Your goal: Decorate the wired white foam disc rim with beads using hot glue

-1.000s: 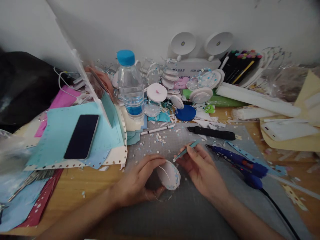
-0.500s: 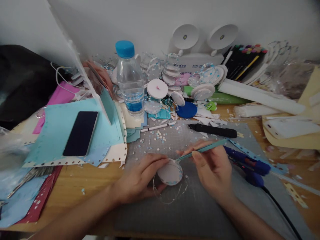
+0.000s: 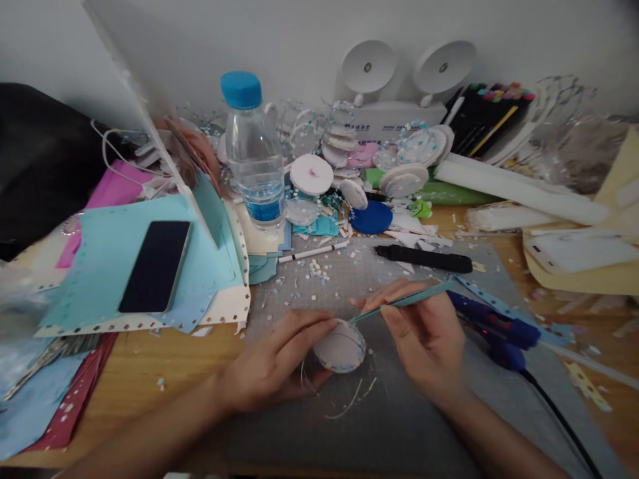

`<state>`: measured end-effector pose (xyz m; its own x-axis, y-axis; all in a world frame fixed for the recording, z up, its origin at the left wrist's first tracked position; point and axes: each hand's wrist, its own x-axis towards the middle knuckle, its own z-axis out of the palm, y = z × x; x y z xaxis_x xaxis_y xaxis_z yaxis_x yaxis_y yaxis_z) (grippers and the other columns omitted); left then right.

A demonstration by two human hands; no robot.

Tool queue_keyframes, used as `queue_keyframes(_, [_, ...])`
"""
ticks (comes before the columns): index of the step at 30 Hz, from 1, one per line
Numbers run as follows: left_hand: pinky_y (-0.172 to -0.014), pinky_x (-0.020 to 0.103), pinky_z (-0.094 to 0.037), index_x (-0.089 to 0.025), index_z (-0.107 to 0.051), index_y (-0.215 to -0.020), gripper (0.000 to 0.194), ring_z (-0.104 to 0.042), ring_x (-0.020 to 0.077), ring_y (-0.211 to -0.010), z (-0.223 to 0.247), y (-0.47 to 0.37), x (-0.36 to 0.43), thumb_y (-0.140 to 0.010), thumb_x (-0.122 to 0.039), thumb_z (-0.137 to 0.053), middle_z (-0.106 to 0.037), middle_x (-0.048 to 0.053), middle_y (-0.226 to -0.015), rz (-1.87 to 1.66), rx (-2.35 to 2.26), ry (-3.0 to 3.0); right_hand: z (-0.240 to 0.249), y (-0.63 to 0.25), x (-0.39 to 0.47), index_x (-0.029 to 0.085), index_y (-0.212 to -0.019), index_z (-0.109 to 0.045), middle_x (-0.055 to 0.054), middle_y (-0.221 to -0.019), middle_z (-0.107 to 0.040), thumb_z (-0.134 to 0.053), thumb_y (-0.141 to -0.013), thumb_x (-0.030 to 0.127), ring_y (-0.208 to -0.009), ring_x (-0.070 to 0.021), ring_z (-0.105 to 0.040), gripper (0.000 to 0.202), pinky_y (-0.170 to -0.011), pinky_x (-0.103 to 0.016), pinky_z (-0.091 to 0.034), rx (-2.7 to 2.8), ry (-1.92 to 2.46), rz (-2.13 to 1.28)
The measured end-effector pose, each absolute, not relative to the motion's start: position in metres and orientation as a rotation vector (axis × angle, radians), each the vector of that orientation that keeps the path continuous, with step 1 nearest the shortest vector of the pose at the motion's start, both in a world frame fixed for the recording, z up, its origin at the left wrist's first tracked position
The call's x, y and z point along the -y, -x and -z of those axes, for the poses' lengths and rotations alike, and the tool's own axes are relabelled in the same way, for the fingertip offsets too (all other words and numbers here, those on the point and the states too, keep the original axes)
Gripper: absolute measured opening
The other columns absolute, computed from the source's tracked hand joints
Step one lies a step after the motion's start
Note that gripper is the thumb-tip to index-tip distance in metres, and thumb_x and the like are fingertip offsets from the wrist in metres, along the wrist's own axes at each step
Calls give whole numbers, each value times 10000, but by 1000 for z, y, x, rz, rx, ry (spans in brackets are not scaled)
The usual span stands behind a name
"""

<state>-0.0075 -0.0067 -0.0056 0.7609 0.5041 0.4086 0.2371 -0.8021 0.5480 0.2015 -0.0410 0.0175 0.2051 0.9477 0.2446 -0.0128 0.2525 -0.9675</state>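
My left hand (image 3: 277, 356) is closed on the edge of a round white disc (image 3: 339, 349), fingers on top and thumb below. Small pale-blue and white pieces line the disc's rim. A thin wire (image 3: 349, 402) curves out beneath it, partly blurred. Teal tweezers (image 3: 419, 295) are pinched in my right hand (image 3: 426, 342). Their tips meet the disc's upper right edge; whatever they grip there is too small to make out. Loose tiny flower-shaped paper pieces (image 3: 317, 269) are scattered on the grey mat (image 3: 399, 426) beyond my hands.
A blue glue gun (image 3: 494, 322) with a black cord lies right of my right hand. Behind are a black pen-like tool (image 3: 424, 258), a striped white stick (image 3: 312, 252), a water bottle (image 3: 254, 153) and several decorated discs (image 3: 312, 174). A phone (image 3: 156, 266) rests on teal paper at left.
The wire under the disc has swung and now shows as broken, blurred arcs. The disc is tilted slightly differently. Both hands keep their grips, and the view has shifted a little.
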Motion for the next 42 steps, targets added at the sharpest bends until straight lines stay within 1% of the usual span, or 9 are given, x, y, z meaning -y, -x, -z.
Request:
queue_keyframes(3, [-926,366,-528,-107,-339,-1375,665,-532,247,-1160,5,7,7,-788,-170,-647,-548,177,-1231,-769,-546,-2493,-17,-201,41,285,-908,-583,-23,-834,-601,-556,-861,181,-768,-193,-628,118,-783,-463,-575,1140,1071,-911])
queue_keyframes(7, [-906,368,-538,-131,-331,-1384,676,-539,248,-1151,4,7,6,-786,-177,-645,-558,164,-1221,-786,-544,-2479,-15,-201,42,300,-914,-591,-29,-842,-608,-565,-850,186,-767,-204,-623,134,-778,-477,-571,1155,1083,-897])
queue_keyframes(12, [-918,357,-528,-89,-374,-1350,664,-532,244,-1144,4,7,5,-763,-188,-668,-549,175,-1208,-804,-533,-2502,-15,-200,43,303,-928,-607,-28,-824,-613,-570,-835,168,-789,-214,-616,168,-796,-497,-564,1218,1050,-808])
queue_keyframes(16, [-918,345,-525,-82,-388,-1337,647,-531,236,-1135,3,8,5,-763,-188,-668,-552,168,-1202,-812,-534,-2519,-17,-200,42,301,-922,-604,-30,-836,-599,-557,-848,168,-787,-205,-611,159,-820,-506,-560,1189,1063,-801])
queue_keyframes(23, [-897,344,-535,-77,-409,-1323,650,-555,244,-1109,0,8,6,-743,-177,-686,-575,170,-1184,-837,-536,-2539,-13,-202,40,293,-922,-594,-31,-873,-595,-569,-858,216,-803,-200,-618,104,-828,-484,-560,1096,1088,-908])
queue_keyframes(27, [-906,344,-528,-71,-412,-1317,646,-548,246,-1123,0,9,6,-744,-178,-691,-569,177,-1197,-854,-504,-2544,-9,-204,40,271,-944,-590,-14,-889,-618,-566,-871,222,-837,-181,-627,92,-856,-455,-545,1015,1046,-1051])
queue_keyframes(32, [-879,351,-542,-51,-428,-1296,636,-560,249,-1105,-3,8,6,-737,-184,-702,-584,180,-1161,-910,-481,-2554,-12,-206,37,260,-893,-599,6,-833,-654,-601,-849,272,-794,-174,-662,46,-779,-387,-569,887,1036,-1231])
queue_keyframes(36, [-840,359,-560,-58,-424,-1300,632,-576,247,-1077,-6,8,6,-746,-193,-697,-597,178,-1142,-946,-481,-2570,-15,-206,34,250,-845,-605,10,-804,-644,-628,-824,311,-731,-157,-653,68,-717,-350,-580,742,1050,-1418])
queue_keyframes(42, [-818,361,-568,-64,-425,-1303,629,-585,244,-1068,-3,8,7,-746,-182,-692,-604,172,-1137,-930,-492,-2606,-13,-206,35,263,-845,-600,27,-812,-640,-627,-827,328,-749,-160,-653,72,-728,-355,-568,754,1054,-1421])
